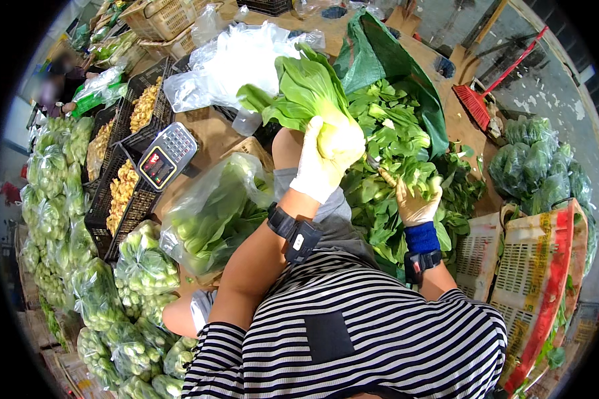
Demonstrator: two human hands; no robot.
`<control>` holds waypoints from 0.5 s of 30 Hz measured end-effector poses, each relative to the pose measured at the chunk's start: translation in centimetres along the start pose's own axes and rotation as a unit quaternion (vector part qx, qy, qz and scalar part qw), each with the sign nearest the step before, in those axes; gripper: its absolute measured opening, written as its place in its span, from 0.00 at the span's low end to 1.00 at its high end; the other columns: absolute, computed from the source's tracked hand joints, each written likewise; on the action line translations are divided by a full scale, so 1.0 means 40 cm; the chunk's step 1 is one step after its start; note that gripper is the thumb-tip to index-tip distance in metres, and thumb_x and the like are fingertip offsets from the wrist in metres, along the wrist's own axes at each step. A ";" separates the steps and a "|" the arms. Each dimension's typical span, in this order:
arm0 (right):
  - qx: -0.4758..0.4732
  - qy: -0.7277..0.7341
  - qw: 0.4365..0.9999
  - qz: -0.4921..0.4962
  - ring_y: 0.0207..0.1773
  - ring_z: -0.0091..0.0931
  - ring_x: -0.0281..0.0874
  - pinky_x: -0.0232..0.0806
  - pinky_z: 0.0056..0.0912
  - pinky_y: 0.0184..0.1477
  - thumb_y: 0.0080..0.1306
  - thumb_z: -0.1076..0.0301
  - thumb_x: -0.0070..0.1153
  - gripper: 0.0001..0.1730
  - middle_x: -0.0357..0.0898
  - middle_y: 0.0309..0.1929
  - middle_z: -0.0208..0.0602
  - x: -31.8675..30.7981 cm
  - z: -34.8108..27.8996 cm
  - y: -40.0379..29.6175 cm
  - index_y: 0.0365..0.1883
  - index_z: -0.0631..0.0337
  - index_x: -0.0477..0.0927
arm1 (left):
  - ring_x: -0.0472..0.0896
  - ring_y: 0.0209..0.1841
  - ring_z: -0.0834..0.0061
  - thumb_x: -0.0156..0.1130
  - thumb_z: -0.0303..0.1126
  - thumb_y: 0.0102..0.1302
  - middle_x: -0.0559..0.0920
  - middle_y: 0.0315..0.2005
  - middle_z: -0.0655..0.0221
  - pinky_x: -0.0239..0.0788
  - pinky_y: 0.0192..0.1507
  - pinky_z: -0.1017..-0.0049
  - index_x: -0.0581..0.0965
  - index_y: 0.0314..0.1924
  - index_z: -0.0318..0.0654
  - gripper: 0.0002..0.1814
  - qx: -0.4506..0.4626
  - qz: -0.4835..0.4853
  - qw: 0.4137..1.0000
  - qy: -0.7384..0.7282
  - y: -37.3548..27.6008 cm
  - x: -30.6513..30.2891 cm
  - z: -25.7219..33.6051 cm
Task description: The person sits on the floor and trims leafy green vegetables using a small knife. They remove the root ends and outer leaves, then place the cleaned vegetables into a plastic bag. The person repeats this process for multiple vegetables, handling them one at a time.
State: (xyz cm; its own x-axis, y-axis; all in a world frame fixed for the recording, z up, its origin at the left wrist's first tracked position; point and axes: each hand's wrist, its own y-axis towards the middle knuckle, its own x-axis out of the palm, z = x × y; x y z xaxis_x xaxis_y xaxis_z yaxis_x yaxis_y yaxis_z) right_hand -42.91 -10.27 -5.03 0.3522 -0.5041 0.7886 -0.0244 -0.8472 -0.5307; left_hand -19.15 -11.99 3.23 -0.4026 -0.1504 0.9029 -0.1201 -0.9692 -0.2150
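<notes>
My left hand [317,164], in a pale glove, grips a head of bok choy [322,102] by its pale base, with the leaves pointing up and left. Lower and to the right is my gloved right hand [419,202], its fingers around the wooden handle of a small knife [387,176]. Leaves partly cover those fingers. The knife's short blade points toward the bok choy base. Beneath both hands lies a heap of loose bok choy and leaves [379,119], spilling from a green woven sack [362,57]. An open clear bag of bok choy [214,214] stands left of my left forearm.
A digital scale [167,155] stands beside black crates of ginger [124,194]. Clear plastic bags [239,60] lie farther back. Bagged greens [147,259] are stacked at left. Plastic crates [526,254] and a red broom [471,105] are at right. Another person [55,90] is far left.
</notes>
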 end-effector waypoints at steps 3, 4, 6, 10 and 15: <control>0.180 -0.050 0.982 0.012 0.70 0.42 0.51 0.58 0.45 0.65 0.58 0.27 0.42 0.57 0.37 0.73 0.47 -0.038 0.030 0.008 0.72 0.55 0.36 | 0.78 0.48 0.63 0.57 0.50 0.63 0.77 0.45 0.62 0.73 0.49 0.60 0.68 0.55 0.41 0.27 0.009 -0.007 0.999 0.048 0.016 -0.026 -0.021; 0.172 -0.168 0.968 -0.077 0.70 0.42 0.51 0.56 0.47 0.66 0.58 0.27 0.41 0.56 0.37 0.73 0.47 -0.015 0.047 -0.004 0.72 0.50 0.36 | 0.77 0.49 0.63 0.58 0.46 0.63 0.76 0.47 0.62 0.73 0.49 0.60 0.67 0.56 0.41 0.26 0.036 0.000 0.995 0.090 0.018 -0.029 -0.040; 0.055 -0.347 0.918 -0.184 0.70 0.42 0.53 0.54 0.52 0.64 0.60 0.29 0.42 0.50 0.40 0.73 0.46 0.059 0.087 -0.052 0.73 0.41 0.39 | 0.74 0.53 0.63 0.61 0.31 0.61 0.72 0.52 0.61 0.72 0.51 0.62 0.63 0.61 0.39 0.28 0.062 0.042 0.987 0.142 0.002 -0.019 -0.071; -0.016 -0.355 0.911 -0.208 0.59 0.31 0.66 0.61 0.48 0.59 0.67 0.54 0.50 0.33 0.65 0.60 0.35 0.110 0.124 0.000 0.67 0.48 0.55 | 0.67 0.58 0.67 0.61 0.20 0.58 0.68 0.57 0.57 0.60 0.60 0.69 0.44 0.71 0.37 0.46 0.082 -0.057 0.922 0.374 -0.020 -0.044 -0.106; 0.087 -0.203 0.937 -0.272 0.57 0.31 0.71 0.71 0.38 0.50 0.65 0.53 0.52 0.30 0.69 0.58 0.38 0.086 0.146 0.015 0.62 0.53 0.62 | 0.70 0.56 0.68 0.63 0.21 0.58 0.70 0.56 0.56 0.62 0.59 0.69 0.46 0.70 0.39 0.46 0.134 -0.024 0.891 0.434 -0.014 -0.092 -0.104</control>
State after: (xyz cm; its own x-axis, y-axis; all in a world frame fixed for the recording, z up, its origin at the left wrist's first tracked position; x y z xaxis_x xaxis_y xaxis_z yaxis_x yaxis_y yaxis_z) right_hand -36.26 -11.53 -4.45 0.5957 0.1283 0.7929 0.4018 -0.9024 -0.1558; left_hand -21.38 -10.07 -1.53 -0.9666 -0.0126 0.2561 0.0180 -0.9997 0.0185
